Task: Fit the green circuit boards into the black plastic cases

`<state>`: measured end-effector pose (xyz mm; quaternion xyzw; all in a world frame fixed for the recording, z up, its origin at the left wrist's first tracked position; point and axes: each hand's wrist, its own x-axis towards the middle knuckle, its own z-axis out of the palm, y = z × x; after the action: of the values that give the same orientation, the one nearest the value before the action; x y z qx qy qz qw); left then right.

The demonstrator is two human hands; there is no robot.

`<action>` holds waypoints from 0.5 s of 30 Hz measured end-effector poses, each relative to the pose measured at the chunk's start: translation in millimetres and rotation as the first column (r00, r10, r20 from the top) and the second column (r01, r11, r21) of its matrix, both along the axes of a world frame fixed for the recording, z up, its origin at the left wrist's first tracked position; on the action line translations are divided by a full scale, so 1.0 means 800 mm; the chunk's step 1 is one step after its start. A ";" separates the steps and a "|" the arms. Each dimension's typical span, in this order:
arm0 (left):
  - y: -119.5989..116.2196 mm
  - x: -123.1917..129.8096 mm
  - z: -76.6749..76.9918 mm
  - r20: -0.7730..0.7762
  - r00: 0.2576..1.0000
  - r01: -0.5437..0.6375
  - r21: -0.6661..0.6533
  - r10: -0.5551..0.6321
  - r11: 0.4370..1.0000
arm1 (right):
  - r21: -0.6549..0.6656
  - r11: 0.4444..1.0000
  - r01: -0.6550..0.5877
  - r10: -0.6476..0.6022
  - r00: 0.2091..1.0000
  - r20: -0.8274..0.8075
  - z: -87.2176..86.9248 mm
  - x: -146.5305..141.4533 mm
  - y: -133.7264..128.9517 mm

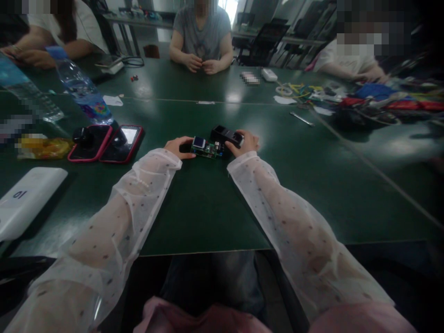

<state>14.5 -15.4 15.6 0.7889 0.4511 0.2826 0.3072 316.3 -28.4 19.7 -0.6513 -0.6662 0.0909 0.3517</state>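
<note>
Between thumb and fingers, my left hand (180, 147) grips the left end of a small green circuit board (209, 149) that carries a little square screen. My right hand (248, 143) is closed around the right end of a black plastic housing (222, 134), which has a rectangular opening in its top. The board lies in front of the housing, close against it. Whether the two are joined by wires, I cannot tell. Both sit low over the green table (204, 208). Sheer white dotted sleeves cover both my forearms.
Left of my hands lie two red-edged phones (121, 144), a yellow packet (45, 147), a white power bank (31, 199) and a water bottle (81, 88). A wrench (301, 119) and tangled cables (374, 104) lie to the right. Several people sit around the table.
</note>
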 end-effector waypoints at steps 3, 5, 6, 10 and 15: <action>0.004 0.000 -0.003 -0.005 1.000 0.006 0.010 -0.006 1.000 | 0.008 1.000 -0.009 0.009 1.000 0.004 0.002 0.000 -0.004; 0.006 0.000 -0.005 0.011 1.000 0.016 0.015 -0.016 1.000 | 0.014 1.000 -0.011 0.011 1.000 0.006 0.003 -0.001 -0.007; 0.006 0.000 -0.006 0.022 1.000 0.018 0.015 -0.018 1.000 | 0.013 1.000 -0.010 0.010 1.000 0.006 0.004 -0.001 -0.008; 0.005 0.000 -0.005 0.032 0.999 0.011 -0.009 -0.011 1.000 | -0.003 1.000 -0.014 0.014 1.000 -0.001 0.006 -0.001 -0.012; 0.000 0.001 -0.001 0.024 1.000 0.006 -0.012 -0.005 1.000 | 0.044 0.998 -0.043 0.048 0.994 -0.103 0.015 -0.002 -0.013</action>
<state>15.0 -15.1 14.9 0.7847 0.4470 0.2883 0.3182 315.0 -38.5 31.5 -0.6229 -0.6634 0.1189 0.3973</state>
